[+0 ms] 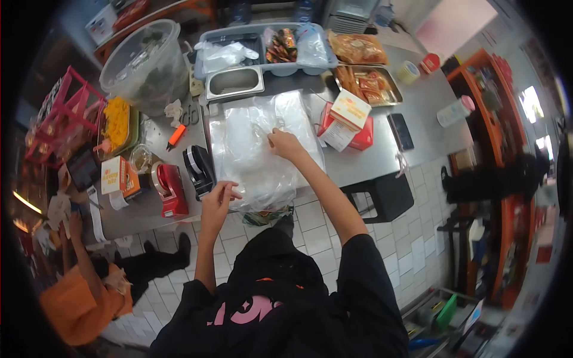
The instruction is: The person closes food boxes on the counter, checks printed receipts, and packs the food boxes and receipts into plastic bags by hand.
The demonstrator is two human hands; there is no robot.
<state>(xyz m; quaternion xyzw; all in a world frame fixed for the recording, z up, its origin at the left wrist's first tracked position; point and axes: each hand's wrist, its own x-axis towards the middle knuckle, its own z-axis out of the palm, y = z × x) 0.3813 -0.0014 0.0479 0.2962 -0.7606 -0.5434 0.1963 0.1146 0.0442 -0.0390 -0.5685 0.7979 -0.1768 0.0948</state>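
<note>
A stack of clear plastic bags lies flat on the metal table in front of me, its near end hanging over the edge. My right hand is over the upper middle of the stack, fingers pinched together on the plastic. At the stack's near left corner is my left hand, its fingers partly bent and apart, with nothing visible in them. To the left of the bags stands a black tape dispenser, and a red tape dispenser is beyond it.
Behind the bags are a metal pan and a grey divided tray. Red and white boxes and a phone lie to the right. An orange cutter is on the left. Another person in an orange shirt stands at left.
</note>
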